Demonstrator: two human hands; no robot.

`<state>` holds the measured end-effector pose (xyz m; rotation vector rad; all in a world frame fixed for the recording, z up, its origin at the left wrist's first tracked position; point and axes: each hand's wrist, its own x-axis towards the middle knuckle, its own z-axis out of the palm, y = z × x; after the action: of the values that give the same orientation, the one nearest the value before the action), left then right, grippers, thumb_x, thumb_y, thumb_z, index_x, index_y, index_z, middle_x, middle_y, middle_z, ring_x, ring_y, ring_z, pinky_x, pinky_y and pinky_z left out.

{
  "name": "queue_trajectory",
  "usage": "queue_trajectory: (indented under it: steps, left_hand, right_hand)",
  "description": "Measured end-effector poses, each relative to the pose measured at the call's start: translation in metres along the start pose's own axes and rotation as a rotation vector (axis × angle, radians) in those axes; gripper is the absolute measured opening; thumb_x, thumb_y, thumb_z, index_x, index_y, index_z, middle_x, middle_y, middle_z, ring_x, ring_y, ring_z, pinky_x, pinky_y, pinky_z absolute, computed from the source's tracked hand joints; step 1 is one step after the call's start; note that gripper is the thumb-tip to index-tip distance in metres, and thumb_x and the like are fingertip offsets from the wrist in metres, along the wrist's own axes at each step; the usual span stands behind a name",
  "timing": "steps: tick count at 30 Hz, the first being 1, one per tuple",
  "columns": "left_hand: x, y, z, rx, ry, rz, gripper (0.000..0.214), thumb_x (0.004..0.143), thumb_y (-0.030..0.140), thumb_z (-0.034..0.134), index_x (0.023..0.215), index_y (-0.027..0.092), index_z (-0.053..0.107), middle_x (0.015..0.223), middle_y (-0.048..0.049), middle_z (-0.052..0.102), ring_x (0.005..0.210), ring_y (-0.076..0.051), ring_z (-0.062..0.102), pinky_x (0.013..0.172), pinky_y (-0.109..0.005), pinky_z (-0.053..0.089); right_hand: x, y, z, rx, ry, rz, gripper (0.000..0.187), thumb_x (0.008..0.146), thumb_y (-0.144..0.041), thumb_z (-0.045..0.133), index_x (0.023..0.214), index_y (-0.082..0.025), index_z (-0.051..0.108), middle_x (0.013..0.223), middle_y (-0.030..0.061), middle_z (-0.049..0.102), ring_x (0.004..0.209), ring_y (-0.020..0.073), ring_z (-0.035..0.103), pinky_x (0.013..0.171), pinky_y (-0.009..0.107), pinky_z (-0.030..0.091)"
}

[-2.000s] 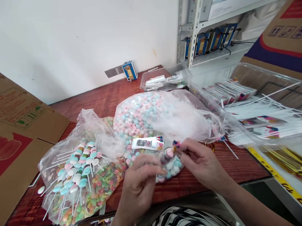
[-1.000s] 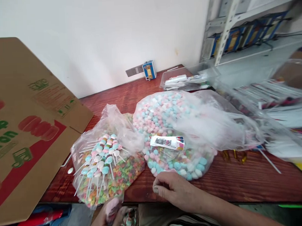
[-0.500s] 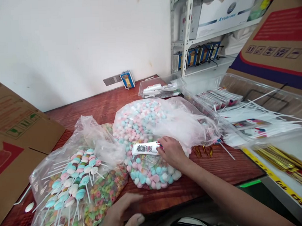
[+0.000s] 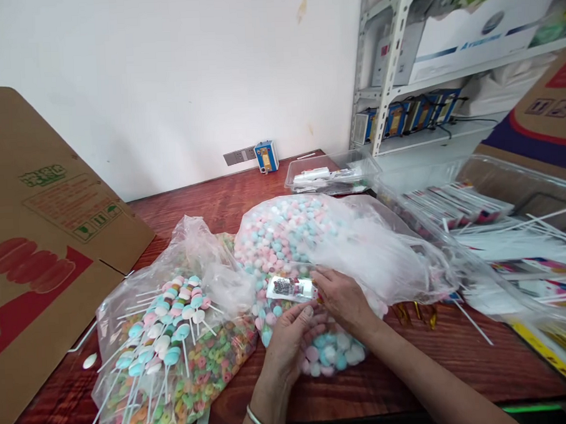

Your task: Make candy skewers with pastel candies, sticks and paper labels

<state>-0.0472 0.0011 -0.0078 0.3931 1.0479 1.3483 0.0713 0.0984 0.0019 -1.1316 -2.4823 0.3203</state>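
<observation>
My right hand (image 4: 343, 300) is closed on one end of a small white printed plastic packet (image 4: 291, 288), which bears a dark code block. Just below the packet, my left hand (image 4: 288, 337) is cupped with thumb and fingers apart. Whether it touches the packet's edge I cannot tell. Beneath both hands lies a large clear bag of pastel marshmallows (image 4: 284, 227). To the left, marshmallow lollipops (image 4: 161, 330) on white sticks rest on a clear bag of coloured ring cereal (image 4: 209, 365).
Cardboard boxes stand at the left (image 4: 54, 247) and right (image 4: 537, 126). A clear tray (image 4: 395, 213) at the right holds printed packets and white sticks. Behind the marshmallows sits a smaller clear tray (image 4: 295, 174). A blue device (image 4: 266, 157) stands by the wall.
My left hand has come up from the table's front edge to the packet in my right hand. The packet now tilts and catches the light. The view has turned left.
</observation>
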Motion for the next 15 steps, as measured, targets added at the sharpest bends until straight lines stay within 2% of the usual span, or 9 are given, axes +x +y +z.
queue_trajectory:
  steps: [2,4,7,10,13,15]
  left_hand:
    - [0.001,-0.004,0.005,-0.161,-0.088,-0.028,0.035,0.078,0.03,0.073,0.107,0.011,0.069,0.108,-0.014,0.069,0.093,-0.019,0.067,0.086,-0.03,0.051]
    - [0.003,-0.005,0.011,-0.329,-0.151,0.012,0.039,0.076,0.032,0.075,0.111,0.016,0.068,0.117,-0.0121,0.066,0.102,-0.019,0.064,0.09,-0.031,0.049]
    - [0.006,-0.001,0.019,-0.5,-0.159,0.116,0.04,0.072,0.036,0.078,0.108,0.024,0.068,0.124,-0.006,0.064,0.112,-0.021,0.06,0.095,-0.034,0.048]
    - [0.003,0.007,0.025,-0.479,-0.034,0.195,0.03,0.07,0.033,0.08,0.095,0.022,0.07,0.107,-0.0039,0.07,0.1,-0.019,0.064,0.088,-0.034,0.05]
    - [-0.004,0.011,0.028,-0.366,0.183,0.268,0.028,0.067,0.03,0.082,0.088,0.016,0.07,0.089,-0.0041,0.071,0.079,-0.014,0.066,0.072,-0.027,0.051]
    - [-0.006,0.012,0.028,-0.309,0.31,0.339,0.031,0.063,0.029,0.084,0.086,0.015,0.069,0.082,-0.0022,0.069,0.071,-0.012,0.064,0.066,-0.024,0.05]
  right_hand:
    - [-0.001,-0.005,-0.01,0.112,0.061,-0.097,0.033,0.091,-0.012,0.045,0.118,-0.017,0.063,0.125,0.0132,0.064,0.112,0.025,0.058,0.093,0.035,0.043]
    - [-0.004,-0.012,-0.023,0.335,0.097,-0.159,0.032,0.091,-0.014,0.044,0.115,-0.02,0.064,0.11,0.0096,0.07,0.102,0.023,0.062,0.088,0.034,0.046]
    - [-0.009,-0.019,-0.043,0.671,0.057,-0.083,0.024,0.094,-0.02,0.045,0.103,-0.022,0.067,0.094,0.0034,0.071,0.087,0.0188,0.065,0.078,0.029,0.049]
    - [-0.012,-0.019,-0.052,0.887,-0.007,0.064,0.016,0.091,-0.027,0.053,0.095,-0.021,0.067,0.086,0.002,0.07,0.082,0.0187,0.064,0.075,0.028,0.049]
    - [-0.014,-0.016,-0.047,1.07,-0.038,0.176,0.016,0.087,-0.033,0.06,0.094,-0.019,0.064,0.082,0.0012,0.067,0.078,0.0184,0.061,0.069,0.028,0.049]
    - [-0.017,-0.016,-0.041,1.098,-0.024,0.201,0.016,0.085,-0.035,0.062,0.088,-0.019,0.062,0.076,-0.0002,0.064,0.072,0.017,0.059,0.065,0.026,0.047]
